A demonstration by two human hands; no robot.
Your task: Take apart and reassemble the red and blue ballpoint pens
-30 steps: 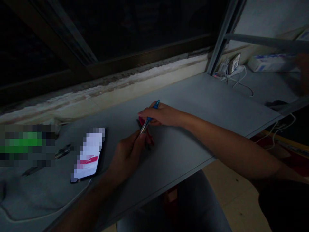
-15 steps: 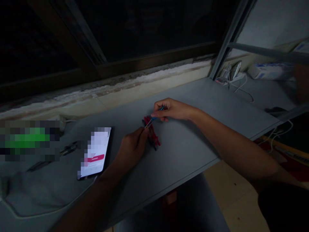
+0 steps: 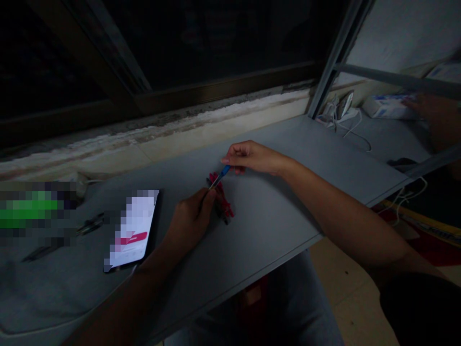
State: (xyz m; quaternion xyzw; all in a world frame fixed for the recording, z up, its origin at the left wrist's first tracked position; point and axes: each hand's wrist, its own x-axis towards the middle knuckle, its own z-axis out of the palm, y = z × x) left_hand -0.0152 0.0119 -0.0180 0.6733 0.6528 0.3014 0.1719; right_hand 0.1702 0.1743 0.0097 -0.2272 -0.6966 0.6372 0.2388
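On the grey desk [image 3: 281, 216] lies a small bundle of red and black strands [image 3: 220, 199], its end partly behind my left hand [image 3: 189, 223]. That hand grips the lower end of a blue pen [image 3: 221, 176], with its tip hidden in my fingers. My right hand [image 3: 252, 157] hangs just above the pen's blue upper end. Its fingers are curled, and I cannot tell whether they touch the pen.
A phone [image 3: 131, 230] with a blurred screen lies left of my hands, near a grey cloth [image 3: 43, 288]. White cables [image 3: 345, 125] and a white box [image 3: 387, 106] sit at the far right, with a dim hand [image 3: 428, 108] beside the box, apart from mine.
The blue pen's upper end now shows clear below my right fingers. Both hands have shifted slightly left, and the dim hand at the right has moved toward the white box.
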